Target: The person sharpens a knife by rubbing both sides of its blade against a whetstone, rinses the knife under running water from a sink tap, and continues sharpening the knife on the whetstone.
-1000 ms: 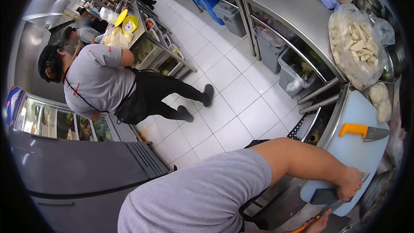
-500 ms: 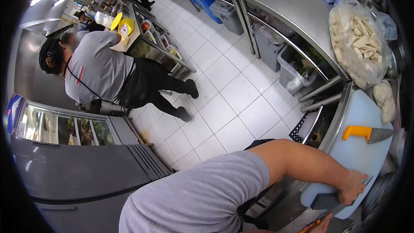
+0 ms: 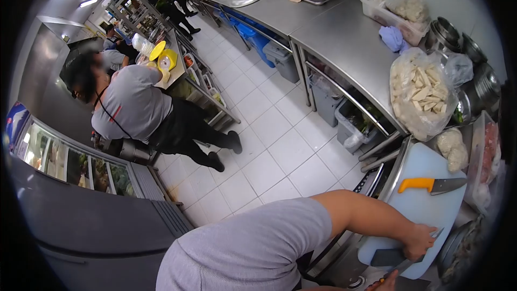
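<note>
A knife (image 3: 401, 265) lies slantwise over the lower end of a pale blue cutting board (image 3: 409, 215). At the bottom edge, partly cut off, my right hand (image 3: 386, 283) is closed round its handle, which shows some orange. My left hand (image 3: 418, 241) is closed on the blade farther along, and a bright tip pokes out beyond its fingers. Under and beside this hand sits a dark rectangular block (image 3: 383, 257) that looks like a sharpening stone. A second knife with an orange handle (image 3: 416, 184) rests higher on the board, touched by neither hand.
A clear bag of pale cut pieces (image 3: 425, 94) stands on the steel counter (image 3: 344, 37). Metal bowls (image 3: 447, 32) and a container with reddish contents (image 3: 487, 156) line the wall side. Grey bins (image 3: 326, 97) are below. A co-worker (image 3: 134, 102) stands at another table, near a glass-topped freezer (image 3: 81, 215).
My view has tilted, showing more of the counter and wall. Both hands remain on the knife over the board. The co-worker has bent the head slightly.
</note>
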Motion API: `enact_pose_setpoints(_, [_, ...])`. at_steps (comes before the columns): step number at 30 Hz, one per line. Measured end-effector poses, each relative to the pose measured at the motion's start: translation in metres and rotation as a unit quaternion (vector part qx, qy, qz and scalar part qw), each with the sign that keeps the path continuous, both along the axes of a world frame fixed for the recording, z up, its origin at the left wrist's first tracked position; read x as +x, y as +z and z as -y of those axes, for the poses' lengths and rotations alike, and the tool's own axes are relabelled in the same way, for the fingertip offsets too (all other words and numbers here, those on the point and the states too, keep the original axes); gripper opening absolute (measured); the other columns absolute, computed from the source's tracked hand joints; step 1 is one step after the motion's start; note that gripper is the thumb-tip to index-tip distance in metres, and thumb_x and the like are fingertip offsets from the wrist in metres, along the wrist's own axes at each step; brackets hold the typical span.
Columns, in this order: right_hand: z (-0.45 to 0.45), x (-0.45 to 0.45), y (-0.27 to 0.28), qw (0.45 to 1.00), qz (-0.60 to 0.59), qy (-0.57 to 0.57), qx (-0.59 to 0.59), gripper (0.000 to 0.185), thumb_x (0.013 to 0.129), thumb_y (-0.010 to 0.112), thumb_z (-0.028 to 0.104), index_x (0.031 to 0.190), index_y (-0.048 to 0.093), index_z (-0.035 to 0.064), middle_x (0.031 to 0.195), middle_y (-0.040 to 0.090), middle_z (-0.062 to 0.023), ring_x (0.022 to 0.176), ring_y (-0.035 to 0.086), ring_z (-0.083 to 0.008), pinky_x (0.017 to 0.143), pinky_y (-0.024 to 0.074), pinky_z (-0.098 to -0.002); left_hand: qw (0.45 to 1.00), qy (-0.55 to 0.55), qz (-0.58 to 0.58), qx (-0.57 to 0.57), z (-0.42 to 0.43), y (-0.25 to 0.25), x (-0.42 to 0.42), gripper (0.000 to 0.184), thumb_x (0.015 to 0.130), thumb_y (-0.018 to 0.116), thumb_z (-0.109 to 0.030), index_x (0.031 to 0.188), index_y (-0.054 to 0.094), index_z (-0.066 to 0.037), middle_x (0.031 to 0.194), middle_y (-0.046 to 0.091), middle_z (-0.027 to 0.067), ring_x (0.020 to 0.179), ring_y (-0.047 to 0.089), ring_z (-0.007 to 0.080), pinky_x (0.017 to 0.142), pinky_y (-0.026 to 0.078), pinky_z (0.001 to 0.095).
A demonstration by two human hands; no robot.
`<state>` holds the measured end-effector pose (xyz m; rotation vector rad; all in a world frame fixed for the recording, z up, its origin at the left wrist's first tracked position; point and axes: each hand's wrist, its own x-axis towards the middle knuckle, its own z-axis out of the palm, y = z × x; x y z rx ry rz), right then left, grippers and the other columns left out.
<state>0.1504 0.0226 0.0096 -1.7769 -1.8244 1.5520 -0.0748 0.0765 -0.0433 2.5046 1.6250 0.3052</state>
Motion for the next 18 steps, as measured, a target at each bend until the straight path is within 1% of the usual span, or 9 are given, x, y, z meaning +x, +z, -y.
enact_pose_setpoints(2, [-0.004,-0.001,-0.002,1.000,-0.010,-0.013,-0.001,0.044,0.108,0.063,0.048,0.090,0.061,0.0078,0.065,0.051,-0.0006,0.051,0.047,-0.0135,0.046,0.0389,-0.0294,0.997,0.024,0.036,0.071,-0.010,-0.022,0.006,0.056,0.097,0.053,-0.041,0.135,0.070,-0.004,0.149,0.060,0.0207,0.148,0.047,0.0352,0.124,0.012,0.0730])
enact_pose_setpoints(5, [-0.003,0.003,-0.016,1.000,-0.005,-0.027,-0.014,0.042,0.108,0.064,0.047,0.090,0.060,0.0091,0.066,0.051,-0.0001,0.050,0.046,-0.0132,0.045,0.0376,-0.0295,0.998,-0.002,0.040,0.046,-0.006,-0.013,-0.001,0.056,0.097,0.054,-0.041,0.136,0.070,-0.003,0.148,0.061,0.0216,0.148,0.047,0.0371,0.123,0.012,0.0747])
enact_pose_setpoints(6, [0.003,-0.003,-0.009,0.999,0.001,-0.026,-0.020,0.042,0.108,0.064,0.047,0.090,0.060,0.0091,0.066,0.051,-0.0001,0.050,0.046,-0.0132,0.045,0.0376,-0.0295,0.998,-0.001,0.046,0.040,-0.003,-0.016,-0.002,0.056,0.097,0.054,-0.041,0.136,0.070,-0.003,0.148,0.061,0.0216,0.148,0.047,0.0371,0.123,0.012,0.0747])
enact_pose_setpoints(8, [0.016,-0.019,0.017,0.999,0.028,-0.034,-0.007,0.041,0.107,0.065,0.046,0.088,0.059,0.0103,0.066,0.050,0.0004,0.050,0.046,-0.0125,0.046,0.0370,-0.0285,0.993,0.007,0.024,0.114,-0.001,-0.022,0.004,0.057,0.097,0.054,-0.040,0.137,0.070,-0.002,0.149,0.060,0.0223,0.149,0.046,0.0377,0.122,0.012,0.0755])
enact_pose_setpoints(12, [-0.019,0.020,-0.019,0.996,0.057,-0.025,-0.066,0.050,0.106,0.061,0.057,0.092,0.062,0.0098,0.066,0.059,-0.0037,0.050,0.052,-0.0191,0.047,0.0451,-0.0366,0.990,0.017,0.052,0.133,0.004,-0.020,0.002,0.054,0.099,0.053,-0.038,0.136,0.071,-0.005,0.150,0.060,0.0223,0.150,0.045,0.0384,0.122,0.013,0.0762])
enact_pose_setpoints(13, [-0.037,0.034,-0.030,0.995,0.068,-0.021,-0.066,0.050,0.106,0.061,0.057,0.092,0.062,0.0098,0.066,0.059,-0.0037,0.050,0.052,-0.0191,0.047,0.0451,-0.0366,0.992,0.010,0.014,0.127,0.009,-0.012,-0.003,0.053,0.101,0.049,-0.042,0.137,0.071,-0.009,0.152,0.059,0.0190,0.150,0.044,0.0360,0.122,0.012,0.0754])
enact_pose_setpoints(15, [-0.072,0.065,-0.051,0.968,0.133,-0.092,-0.191,0.057,0.106,0.056,0.062,0.103,0.070,0.0074,0.080,0.070,-0.0098,0.057,0.060,-0.0240,0.052,0.0511,-0.0403,0.993,0.001,-0.014,0.118,0.006,-0.012,0.000,0.053,0.104,0.044,-0.045,0.138,0.071,-0.014,0.153,0.058,0.0157,0.150,0.044,0.0337,0.123,0.010,0.0746])
enact_pose_setpoints(16, [-0.082,0.078,-0.059,0.966,0.143,-0.094,-0.193,0.057,0.106,0.056,0.062,0.103,0.070,0.0074,0.080,0.070,-0.0098,0.057,0.060,-0.0240,0.052,0.0511,-0.0403,0.995,0.000,0.017,0.099,-0.003,-0.018,0.001,0.053,0.104,0.044,-0.044,0.140,0.070,-0.015,0.156,0.056,0.0157,0.152,0.041,0.0338,0.123,0.009,0.0750])
enact_pose_setpoints(18, [-0.092,0.100,-0.065,0.973,0.120,-0.070,-0.182,0.058,0.109,0.053,0.060,0.121,0.072,0.0064,0.100,0.074,-0.0137,0.074,0.066,-0.0237,0.063,0.0546,-0.0384,0.995,-0.004,0.054,0.079,-0.008,-0.023,0.008,0.054,0.104,0.044,-0.044,0.142,0.069,-0.016,0.158,0.054,0.0158,0.153,0.039,0.0339,0.123,0.007,0.0754])
